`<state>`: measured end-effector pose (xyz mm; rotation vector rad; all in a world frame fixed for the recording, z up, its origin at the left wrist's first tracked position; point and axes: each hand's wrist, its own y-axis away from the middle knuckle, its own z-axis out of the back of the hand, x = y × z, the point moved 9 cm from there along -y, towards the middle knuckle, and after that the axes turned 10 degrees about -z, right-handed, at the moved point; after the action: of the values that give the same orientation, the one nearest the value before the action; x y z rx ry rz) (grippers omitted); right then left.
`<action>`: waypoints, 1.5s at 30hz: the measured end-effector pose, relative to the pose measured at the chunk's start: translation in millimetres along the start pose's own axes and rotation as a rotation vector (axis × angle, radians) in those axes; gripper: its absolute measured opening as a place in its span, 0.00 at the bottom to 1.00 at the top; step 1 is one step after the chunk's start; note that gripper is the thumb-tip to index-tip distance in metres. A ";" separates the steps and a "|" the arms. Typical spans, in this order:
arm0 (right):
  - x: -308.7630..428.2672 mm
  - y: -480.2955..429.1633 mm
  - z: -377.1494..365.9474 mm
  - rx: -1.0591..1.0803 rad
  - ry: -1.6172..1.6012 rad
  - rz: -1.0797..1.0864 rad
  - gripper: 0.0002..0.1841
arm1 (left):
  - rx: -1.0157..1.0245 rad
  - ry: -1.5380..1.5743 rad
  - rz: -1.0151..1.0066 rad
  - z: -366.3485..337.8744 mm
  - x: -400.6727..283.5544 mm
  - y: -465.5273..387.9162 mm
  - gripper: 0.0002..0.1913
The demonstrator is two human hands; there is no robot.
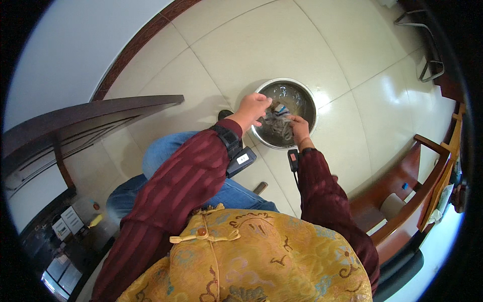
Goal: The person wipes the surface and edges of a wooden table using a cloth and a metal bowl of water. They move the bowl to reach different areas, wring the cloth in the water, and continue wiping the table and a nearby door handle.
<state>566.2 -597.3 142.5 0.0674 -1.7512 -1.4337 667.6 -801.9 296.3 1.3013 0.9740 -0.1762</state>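
On the tiled floor before me stands a round metal basin [314, 130] of murky brownish water [286, 94]. A wet grey cloth [280, 126] hangs bunched in it, with a blue and white patch [280, 109] on or beside its upper part. My right hand [300, 129], at the basin's right side, grips the cloth's right edge. Over the left rim is my left hand [253, 108], its fingers apart and nothing seen in them. Its fingertips are close to the cloth; whether they touch it I cannot tell.
A dark wooden table edge [151, 102] juts in from the left. At the right are a reddish-brown wooden desk [392, 177] and metal chair legs [426, 26]. Black devices [241, 162] are strapped at both wrists. My jeans-clad knee [169, 149] is left of the basin.
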 end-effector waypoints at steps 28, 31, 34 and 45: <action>91.4 74.5 -16.0 -0.644 0.294 0.463 0.13 | 0.039 0.210 -0.071 -58.8 85.0 -31.0 0.21; 77.6 40.6 -5.8 -0.676 0.425 0.365 0.13 | 0.057 0.155 -0.101 -54.0 86.9 -37.2 0.25; 56.2 20.2 20.8 -0.761 0.337 0.234 0.13 | -0.022 0.062 -0.178 -44.0 83.2 -43.9 0.32; -27.1 -26.7 -5.2 -0.373 0.985 -0.032 0.38 | -0.067 -0.100 -0.004 -31.6 77.7 -31.2 0.41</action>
<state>574.7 -596.3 105.1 0.5090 -0.6774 -1.3725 680.0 -753.6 222.0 1.2182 0.8898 -0.2081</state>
